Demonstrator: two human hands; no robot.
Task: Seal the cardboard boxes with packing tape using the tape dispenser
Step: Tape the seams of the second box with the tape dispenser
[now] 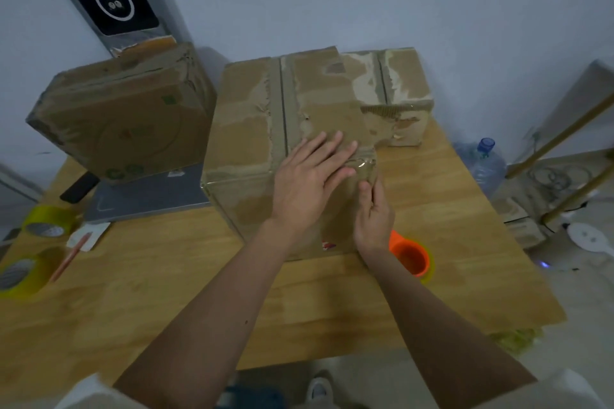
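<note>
Left hand (309, 176) lies flat and open on the cardboard box (246, 129) top, while right hand (373, 212) presses clear tape (363, 165) over its near corner, fingers extended.

tape roll (15, 276): far left of the left hand (309, 176), cut by the edge
orange dispenser (410, 254): partly hidden behind the right hand (373, 216)
box print (136, 134): too blurry to read
</note>
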